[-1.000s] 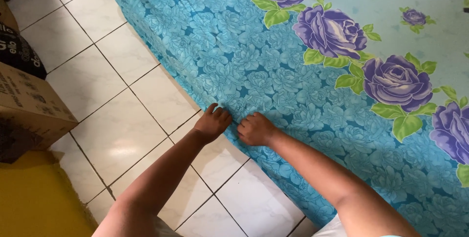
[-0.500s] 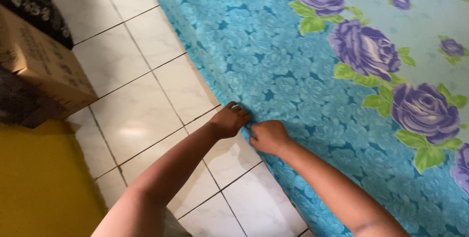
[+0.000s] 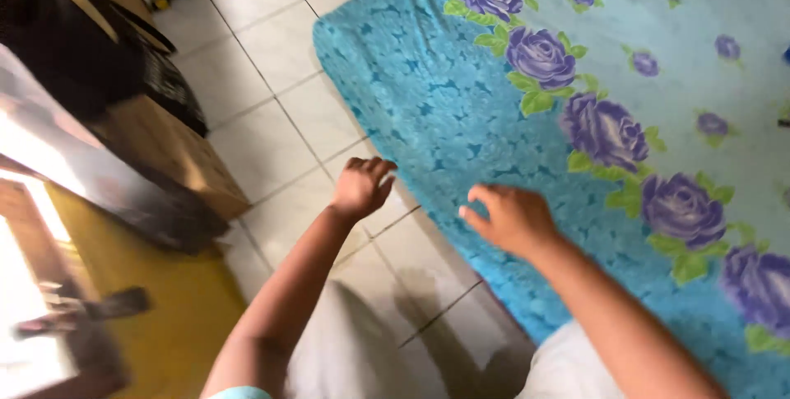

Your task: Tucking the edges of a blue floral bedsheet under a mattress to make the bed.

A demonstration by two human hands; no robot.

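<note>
Turquoise sheet: floral bedsheet with purple roses, spread over the mattress, its left edge by the white tiled floor.
Left hand: fingers loosely curled, empty, over that edge.
Right hand: fingers spread, empty, just above the sheet.
Cardboard box: on the floor, contents blurred.
</note>
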